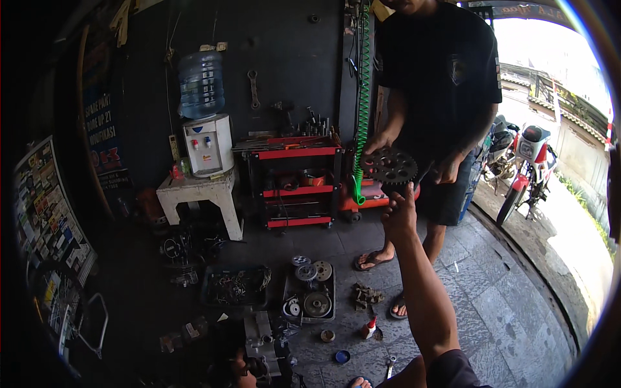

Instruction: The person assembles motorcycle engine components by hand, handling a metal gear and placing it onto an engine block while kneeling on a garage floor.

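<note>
Head view shows the right hand point(400, 216), index finger extended, others curled, holding nothing below the sprocket point(391, 169), which could drop if the co-worker's hand point(379, 142) slips.

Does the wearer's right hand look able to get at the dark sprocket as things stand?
Likely yes: the right hand is raised close to the dark sprocket, nothing visibly between them, though a co-worker's hand holds it.
</note>
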A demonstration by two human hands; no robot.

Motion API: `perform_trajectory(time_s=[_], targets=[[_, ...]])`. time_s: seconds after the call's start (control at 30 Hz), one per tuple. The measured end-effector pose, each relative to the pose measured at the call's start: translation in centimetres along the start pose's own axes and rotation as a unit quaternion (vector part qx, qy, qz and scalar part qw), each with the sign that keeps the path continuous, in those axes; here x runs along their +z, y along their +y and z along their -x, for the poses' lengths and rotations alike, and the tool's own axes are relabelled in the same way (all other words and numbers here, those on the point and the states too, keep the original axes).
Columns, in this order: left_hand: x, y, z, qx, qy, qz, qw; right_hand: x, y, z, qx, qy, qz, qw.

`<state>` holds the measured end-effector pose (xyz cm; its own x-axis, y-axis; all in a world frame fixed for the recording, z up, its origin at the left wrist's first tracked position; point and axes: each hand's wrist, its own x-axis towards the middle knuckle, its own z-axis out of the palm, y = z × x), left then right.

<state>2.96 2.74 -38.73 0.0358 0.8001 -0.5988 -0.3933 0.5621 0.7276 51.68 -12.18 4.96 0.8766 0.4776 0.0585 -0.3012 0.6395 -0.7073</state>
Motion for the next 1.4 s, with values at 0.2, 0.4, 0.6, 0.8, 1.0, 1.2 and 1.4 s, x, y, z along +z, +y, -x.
perform_trajectory(time_s=[0.2, 0.4, 0.6, 0.8, 1.0, 1.2, 1.4], targets=[[-0.4, -0.1, -0.5, 0.017, -0.003, -0.002, 1.0, -3.6, 2.7, 0.2, -0.044, 0.054, -0.047, 0.996], [0.8, 0.9, 1.8, -0.013, -0.037, 0.015, 0.999, -9.5, 6.1, 5.2, -0.106, 0.033, -0.004, 0.994], [1.8, 2.2, 4.2, -0.033, -0.093, 0.046, 0.994, -12.8, 9.4, 13.3, -0.13, 0.133, 0.131, 0.974], [1.5, 3.4, 4.2, -0.028, -0.042, 0.001, 0.999, -13.0, 11.2, 21.0, -0.034, 0.083, 0.167, 0.982], [3.5, 3.1, 6.3, 0.004, -0.046, -0.015, 0.999, -16.1, 13.8, 24.6, 0.106, 0.072, 0.278, 0.952], [1.2, 3.0, 4.6, -0.033, -0.045, 0.014, 0.998, -16.7, 17.5, 27.9, 0.243, -0.002, 0.392, 0.887], [1.6, 3.3, 4.8, -0.068, -0.011, -0.054, 0.996, -18.4, 22.0, 29.7, 0.329, -0.048, 0.479, 0.812]])
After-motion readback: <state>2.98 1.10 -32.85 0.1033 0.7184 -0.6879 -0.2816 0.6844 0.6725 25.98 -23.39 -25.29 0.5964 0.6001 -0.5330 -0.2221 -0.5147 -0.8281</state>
